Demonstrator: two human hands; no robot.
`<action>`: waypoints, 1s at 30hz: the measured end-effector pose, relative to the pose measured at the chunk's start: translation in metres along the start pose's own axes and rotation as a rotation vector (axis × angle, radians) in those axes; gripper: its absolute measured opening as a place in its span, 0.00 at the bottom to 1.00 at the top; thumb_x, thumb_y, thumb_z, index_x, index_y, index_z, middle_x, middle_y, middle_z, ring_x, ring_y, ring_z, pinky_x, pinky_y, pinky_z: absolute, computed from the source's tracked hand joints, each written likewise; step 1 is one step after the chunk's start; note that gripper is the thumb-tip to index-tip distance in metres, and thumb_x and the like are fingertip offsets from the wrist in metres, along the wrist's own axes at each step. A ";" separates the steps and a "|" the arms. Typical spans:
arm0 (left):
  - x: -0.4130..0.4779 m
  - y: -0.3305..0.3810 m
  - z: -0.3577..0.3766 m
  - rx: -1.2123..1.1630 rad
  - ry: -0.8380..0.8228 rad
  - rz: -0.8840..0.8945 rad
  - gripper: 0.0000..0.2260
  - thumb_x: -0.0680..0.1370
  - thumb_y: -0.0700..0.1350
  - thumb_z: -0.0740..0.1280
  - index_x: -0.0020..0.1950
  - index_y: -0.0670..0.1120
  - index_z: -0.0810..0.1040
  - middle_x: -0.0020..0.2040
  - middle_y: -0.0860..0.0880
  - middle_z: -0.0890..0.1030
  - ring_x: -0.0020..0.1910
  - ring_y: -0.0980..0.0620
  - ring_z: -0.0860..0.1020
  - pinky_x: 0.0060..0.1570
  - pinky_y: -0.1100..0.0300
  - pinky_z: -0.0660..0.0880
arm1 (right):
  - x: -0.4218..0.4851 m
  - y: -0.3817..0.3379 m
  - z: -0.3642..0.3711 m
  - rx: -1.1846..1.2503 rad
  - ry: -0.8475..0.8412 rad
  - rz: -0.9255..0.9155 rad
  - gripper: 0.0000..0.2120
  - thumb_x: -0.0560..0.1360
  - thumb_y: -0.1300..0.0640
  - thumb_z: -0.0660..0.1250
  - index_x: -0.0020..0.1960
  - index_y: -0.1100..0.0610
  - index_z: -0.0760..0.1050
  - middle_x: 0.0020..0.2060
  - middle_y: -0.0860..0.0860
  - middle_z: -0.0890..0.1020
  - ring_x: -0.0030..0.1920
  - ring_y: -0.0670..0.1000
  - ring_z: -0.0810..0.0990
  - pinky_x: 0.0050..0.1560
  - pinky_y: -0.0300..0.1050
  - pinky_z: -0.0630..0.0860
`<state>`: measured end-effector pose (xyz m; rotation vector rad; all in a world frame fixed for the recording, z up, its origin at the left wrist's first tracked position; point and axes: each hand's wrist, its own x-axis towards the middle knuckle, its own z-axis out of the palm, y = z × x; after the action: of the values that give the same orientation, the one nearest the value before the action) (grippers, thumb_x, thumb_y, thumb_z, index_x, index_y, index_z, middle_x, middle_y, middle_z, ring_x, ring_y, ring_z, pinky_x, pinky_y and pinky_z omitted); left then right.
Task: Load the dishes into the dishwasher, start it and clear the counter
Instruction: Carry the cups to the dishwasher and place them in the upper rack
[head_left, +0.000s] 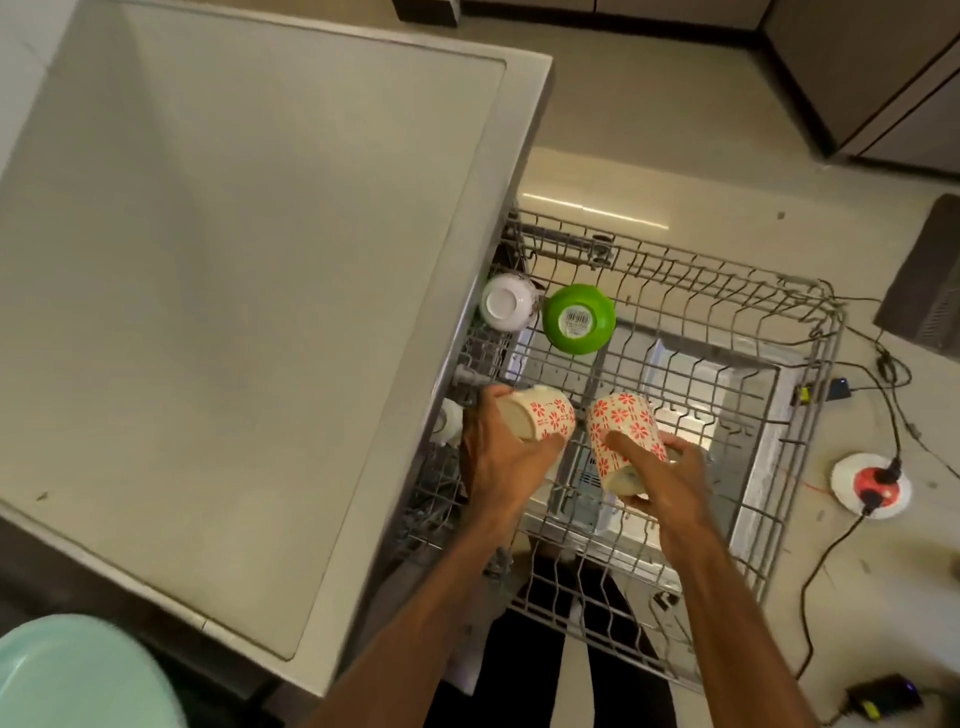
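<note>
While your left hand (498, 460) grips one patterned cup (545, 418) and your right hand (670, 480) curls its fingers (631, 452) round the other cup (618, 415), both tilted just beside each other over the rack (826, 364), a hasty set-down could clink them together or topple one sideways.

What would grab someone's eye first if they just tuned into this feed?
The left hand grips one red-flowered cup and the right hand a second red-flowered cup, both over the pulled-out wire rack. Beyond them a bright green bowl and a white bowl sit upside down in the rack's far left corner.
</note>
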<state>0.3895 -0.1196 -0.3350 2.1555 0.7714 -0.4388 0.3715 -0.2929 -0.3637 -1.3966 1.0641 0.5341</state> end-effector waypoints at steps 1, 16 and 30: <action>0.009 0.001 0.004 0.039 0.035 0.008 0.37 0.63 0.51 0.82 0.66 0.58 0.66 0.63 0.51 0.74 0.61 0.50 0.74 0.55 0.49 0.79 | 0.006 0.001 0.003 -0.027 0.003 -0.023 0.42 0.59 0.44 0.83 0.67 0.49 0.67 0.62 0.54 0.76 0.55 0.57 0.83 0.40 0.50 0.85; 0.082 -0.005 0.053 0.367 0.120 0.080 0.38 0.67 0.44 0.79 0.73 0.55 0.67 0.70 0.42 0.71 0.70 0.39 0.67 0.65 0.46 0.68 | 0.036 -0.022 0.010 -0.567 -0.049 -0.346 0.38 0.64 0.51 0.84 0.69 0.50 0.71 0.56 0.47 0.76 0.53 0.51 0.78 0.44 0.46 0.81; 0.096 -0.018 0.042 0.290 0.202 0.059 0.45 0.62 0.48 0.82 0.73 0.48 0.63 0.71 0.44 0.70 0.68 0.41 0.70 0.59 0.42 0.77 | 0.045 -0.019 0.019 -0.691 -0.090 -0.388 0.37 0.65 0.52 0.83 0.71 0.52 0.71 0.61 0.50 0.78 0.51 0.48 0.74 0.34 0.34 0.70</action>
<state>0.4474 -0.1068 -0.4232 2.5163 0.7916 -0.3206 0.4138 -0.2901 -0.3945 -2.1010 0.5160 0.7004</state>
